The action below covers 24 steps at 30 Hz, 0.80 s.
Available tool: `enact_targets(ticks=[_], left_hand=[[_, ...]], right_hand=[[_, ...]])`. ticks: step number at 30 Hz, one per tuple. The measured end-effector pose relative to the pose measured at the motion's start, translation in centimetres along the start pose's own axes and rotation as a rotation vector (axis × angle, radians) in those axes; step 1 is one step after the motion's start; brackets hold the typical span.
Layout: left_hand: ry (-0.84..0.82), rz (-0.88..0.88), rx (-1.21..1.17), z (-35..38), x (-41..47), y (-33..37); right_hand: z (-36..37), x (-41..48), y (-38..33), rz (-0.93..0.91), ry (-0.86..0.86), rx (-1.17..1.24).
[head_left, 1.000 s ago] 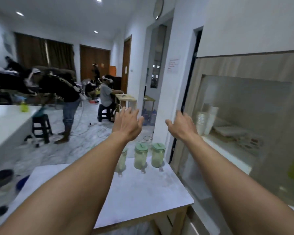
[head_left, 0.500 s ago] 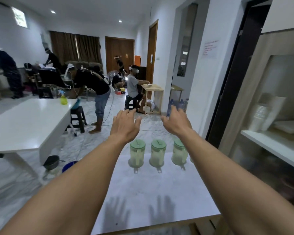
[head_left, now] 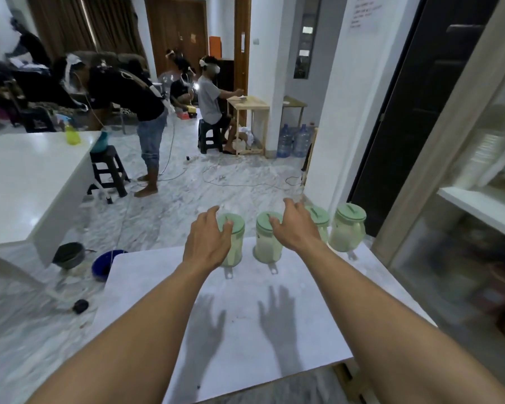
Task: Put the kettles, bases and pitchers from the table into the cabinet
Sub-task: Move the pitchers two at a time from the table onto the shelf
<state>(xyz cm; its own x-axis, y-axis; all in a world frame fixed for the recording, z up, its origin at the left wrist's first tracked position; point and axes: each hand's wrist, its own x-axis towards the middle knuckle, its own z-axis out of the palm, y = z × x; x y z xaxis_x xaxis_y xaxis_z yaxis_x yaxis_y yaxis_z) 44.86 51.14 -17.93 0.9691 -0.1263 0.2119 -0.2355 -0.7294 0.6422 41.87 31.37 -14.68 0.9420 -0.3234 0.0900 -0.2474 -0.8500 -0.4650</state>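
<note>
Two hands reach over a row of pitchers.

Four green-lidded pitchers [head_left: 347, 228] stand along the table's [head_left: 245, 330] far edge. Left hand [head_left: 209, 240] and right hand [head_left: 296, 225] hover above them, fingers spread, gripping nothing.

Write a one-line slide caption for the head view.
Both hands, left and right, reach over four green-lidded pitchers lined up at the table's far edge.

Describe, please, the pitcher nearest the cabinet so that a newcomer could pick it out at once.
Find the white table and the row of four green-lidded pitchers along its far edge. Take the rightmost pitcher, nearest the cabinet. Unlike its neighbours, no hand reaches over it, and it stands fully in view.
</note>
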Motion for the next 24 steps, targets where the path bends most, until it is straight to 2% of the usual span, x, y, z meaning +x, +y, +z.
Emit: enact_targets(ticks=[7, 14, 20, 24], left_hand=[[0.017, -0.248, -0.202, 8.0, 2.1, -2.8], [-0.008, -0.533, -0.321, 14.6, 4.6, -5.9], [0.013, -0.672, -0.436, 17.3, 6.5, -7.6], [0.032, -0.678, -0.514, 18.4, 7.5, -7.9]], right_hand=[[7.0, 4.5, 5.6, 0.024, -0.093, 0.069], [13.1, 7.8, 9.9, 0.167, -0.145, 0.137], [17.1, 9.9, 11.2, 0.305, -0.095, 0.423], [18.4, 10.7, 11.1, 0.367, -0.078, 0.605]])
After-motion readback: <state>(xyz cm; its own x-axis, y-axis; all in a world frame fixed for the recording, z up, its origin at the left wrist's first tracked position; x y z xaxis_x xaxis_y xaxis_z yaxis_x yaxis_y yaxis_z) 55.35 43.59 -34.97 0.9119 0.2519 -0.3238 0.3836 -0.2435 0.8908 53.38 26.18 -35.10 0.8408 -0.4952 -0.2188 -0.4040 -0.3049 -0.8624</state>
